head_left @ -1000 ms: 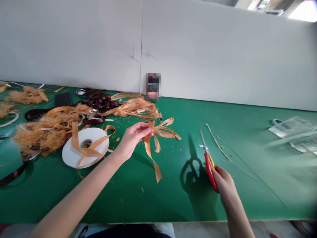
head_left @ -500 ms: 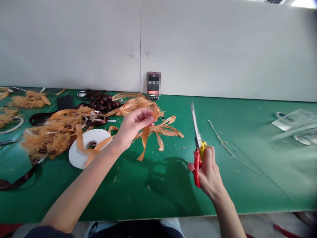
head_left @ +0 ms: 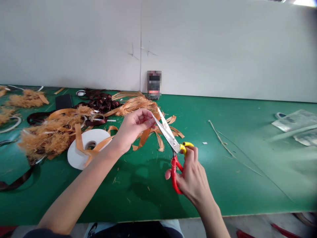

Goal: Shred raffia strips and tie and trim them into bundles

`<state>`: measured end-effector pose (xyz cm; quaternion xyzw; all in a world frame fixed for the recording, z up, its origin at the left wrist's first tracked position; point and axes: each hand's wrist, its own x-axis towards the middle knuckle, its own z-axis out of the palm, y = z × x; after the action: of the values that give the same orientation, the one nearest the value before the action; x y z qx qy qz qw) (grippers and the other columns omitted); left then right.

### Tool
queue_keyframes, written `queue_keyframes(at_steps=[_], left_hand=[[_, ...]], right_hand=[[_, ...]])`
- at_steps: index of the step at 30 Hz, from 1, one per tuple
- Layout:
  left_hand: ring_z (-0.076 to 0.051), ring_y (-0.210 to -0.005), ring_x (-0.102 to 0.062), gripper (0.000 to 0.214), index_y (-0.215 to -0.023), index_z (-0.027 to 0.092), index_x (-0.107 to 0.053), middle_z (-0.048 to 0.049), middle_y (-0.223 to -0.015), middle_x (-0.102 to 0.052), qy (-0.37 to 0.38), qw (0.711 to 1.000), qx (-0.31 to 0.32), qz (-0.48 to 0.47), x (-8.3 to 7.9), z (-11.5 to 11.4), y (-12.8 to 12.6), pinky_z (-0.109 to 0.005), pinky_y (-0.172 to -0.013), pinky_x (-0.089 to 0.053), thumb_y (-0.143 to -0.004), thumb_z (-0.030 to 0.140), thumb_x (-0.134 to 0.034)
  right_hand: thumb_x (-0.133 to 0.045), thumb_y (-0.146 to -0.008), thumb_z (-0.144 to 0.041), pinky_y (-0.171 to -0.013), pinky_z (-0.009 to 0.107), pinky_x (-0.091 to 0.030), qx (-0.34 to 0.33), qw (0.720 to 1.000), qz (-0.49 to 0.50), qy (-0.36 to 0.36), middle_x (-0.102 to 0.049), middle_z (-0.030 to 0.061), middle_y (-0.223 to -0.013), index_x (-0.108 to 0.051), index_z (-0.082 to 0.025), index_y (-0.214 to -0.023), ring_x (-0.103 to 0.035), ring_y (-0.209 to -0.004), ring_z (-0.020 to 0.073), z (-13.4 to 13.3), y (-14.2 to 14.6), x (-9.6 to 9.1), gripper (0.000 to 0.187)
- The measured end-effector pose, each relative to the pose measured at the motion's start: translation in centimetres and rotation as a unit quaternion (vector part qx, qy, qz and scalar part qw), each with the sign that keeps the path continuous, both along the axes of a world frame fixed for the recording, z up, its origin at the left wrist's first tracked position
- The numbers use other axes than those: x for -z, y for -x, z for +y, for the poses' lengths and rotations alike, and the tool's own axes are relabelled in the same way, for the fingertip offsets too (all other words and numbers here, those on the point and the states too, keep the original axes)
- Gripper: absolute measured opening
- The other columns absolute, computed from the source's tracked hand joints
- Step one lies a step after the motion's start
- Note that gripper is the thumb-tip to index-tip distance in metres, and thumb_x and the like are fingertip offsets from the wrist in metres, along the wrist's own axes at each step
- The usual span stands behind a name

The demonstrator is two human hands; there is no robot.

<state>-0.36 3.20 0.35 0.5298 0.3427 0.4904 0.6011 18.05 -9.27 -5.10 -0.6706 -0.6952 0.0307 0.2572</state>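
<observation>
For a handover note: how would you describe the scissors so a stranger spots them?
On the green workbench, look right of the white ribbon spool to the right hand. The scissors are in it, blades open toward the left hand; their red and yellow handles set them apart from the orange ribbon.

A craft workshop: green workbench (head_left: 237, 185) strewn with ribbon offcuts (head_left: 142, 140).
</observation>
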Motion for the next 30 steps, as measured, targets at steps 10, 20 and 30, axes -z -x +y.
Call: queue_keyframes(at_steps=[10,20,30], left_hand=[[-0.014,-0.074,-0.064,0.014,-0.079,0.018,-0.064,0.0007,-0.076,-0.067,-0.003,1.000,0.021,0.014,0.4,-0.4,-0.5,-0.028,-0.076,-0.052,-0.071,0.024,-0.074],[-0.015,-0.081,-0.066,0.017,-0.086,0.018,-0.067,-0.0014,-0.085,-0.068,0.032,0.998,0.061,0.016,1.2,-0.8,-0.9,-0.028,-0.079,-0.054,-0.075,0.027,-0.075],[-0.013,-0.070,-0.064,0.012,-0.079,0.018,-0.062,0.0011,-0.074,-0.064,0.056,0.995,0.076,0.020,0.6,-1.3,-1.0,-0.027,-0.075,-0.052,-0.075,0.023,-0.072]], right_hand=[[-0.046,-0.086,-0.043,-0.048,0.033,-0.047,0.006,0.998,0.042,0.047,-0.048,0.0128,-0.106,-0.032,-0.023,-0.093,-0.052,-0.058,0.0148,0.0,0.2,0.1,0.025],[-0.038,-0.091,-0.044,-0.048,0.034,-0.048,0.010,0.998,0.036,0.045,-0.047,0.0116,-0.100,-0.031,-0.023,-0.093,-0.047,-0.053,0.0135,-0.3,0.0,0.7,0.023],[-0.038,-0.094,-0.030,-0.044,0.027,-0.040,-0.009,0.998,0.062,0.008,-0.043,0.0025,-0.086,-0.040,-0.023,-0.086,-0.045,-0.049,0.0109,-0.9,-0.9,1.8,0.011]])
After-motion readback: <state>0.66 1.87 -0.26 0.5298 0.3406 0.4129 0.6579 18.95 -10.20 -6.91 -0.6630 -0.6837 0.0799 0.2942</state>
